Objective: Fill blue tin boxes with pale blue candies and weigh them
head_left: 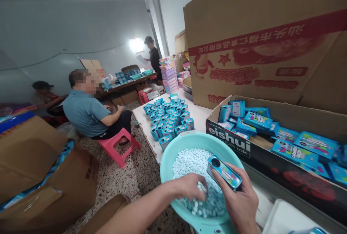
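A teal plastic basin (166, 161) holds a heap of small pale-blue candies (192, 160). My left hand (189, 186) is down in the basin, its fingers curled round some of the candies. Over the basin's right side, my right hand (242, 194) grips a small blue candy tin (225, 172), tilted, with a dark round opening at its upper left end. Behind the basin, many similar blue tins (169, 118) stand packed together on the white table (145, 125), several showing dark openings on top.
At right, a low carton (230, 143) holds blue tins, with a large cardboard box (260, 53) behind it. A white container (287, 219) sits at lower right. On the left are a brown carton (67, 187) and a person on a pink stool (119, 143). Other people are farther back.
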A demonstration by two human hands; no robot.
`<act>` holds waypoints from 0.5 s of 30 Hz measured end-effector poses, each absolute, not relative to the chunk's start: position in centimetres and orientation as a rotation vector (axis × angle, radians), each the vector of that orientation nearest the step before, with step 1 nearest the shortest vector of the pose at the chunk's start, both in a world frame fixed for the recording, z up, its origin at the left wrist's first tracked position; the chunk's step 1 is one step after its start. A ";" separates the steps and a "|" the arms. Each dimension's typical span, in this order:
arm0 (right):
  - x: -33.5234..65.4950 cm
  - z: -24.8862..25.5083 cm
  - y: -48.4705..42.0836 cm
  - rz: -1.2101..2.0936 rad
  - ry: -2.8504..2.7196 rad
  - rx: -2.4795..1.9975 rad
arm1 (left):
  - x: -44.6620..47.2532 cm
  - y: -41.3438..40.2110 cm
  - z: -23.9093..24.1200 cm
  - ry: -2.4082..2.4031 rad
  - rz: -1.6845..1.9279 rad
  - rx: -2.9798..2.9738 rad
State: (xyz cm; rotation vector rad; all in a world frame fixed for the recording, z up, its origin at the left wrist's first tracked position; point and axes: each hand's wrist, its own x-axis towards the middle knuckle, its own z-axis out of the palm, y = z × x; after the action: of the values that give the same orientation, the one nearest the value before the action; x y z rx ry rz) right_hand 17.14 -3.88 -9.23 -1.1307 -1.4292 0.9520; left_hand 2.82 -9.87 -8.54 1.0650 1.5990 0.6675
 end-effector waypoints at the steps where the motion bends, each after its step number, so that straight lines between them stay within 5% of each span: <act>1: 17.1 -9.3 -3.8 0.963 -1.452 -1.120 | 2.5 -10.0 -8.2 1.548 0.774 0.893; 8: 16.4 -10.0 -3.3 1.008 -1.645 -1.032 | 0.8 -9.2 -6.7 1.203 1.362 0.007; 15: 16.1 -9.8 -3.8 1.055 -1.974 -0.839 | 3.1 -6.2 -5.0 1.094 1.852 0.234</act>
State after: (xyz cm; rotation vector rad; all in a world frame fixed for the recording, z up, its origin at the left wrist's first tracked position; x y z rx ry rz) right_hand 16.08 -3.83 -9.77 -0.8392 -1.9740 1.0552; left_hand 3.07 -6.22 -5.05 0.2341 1.0938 1.8516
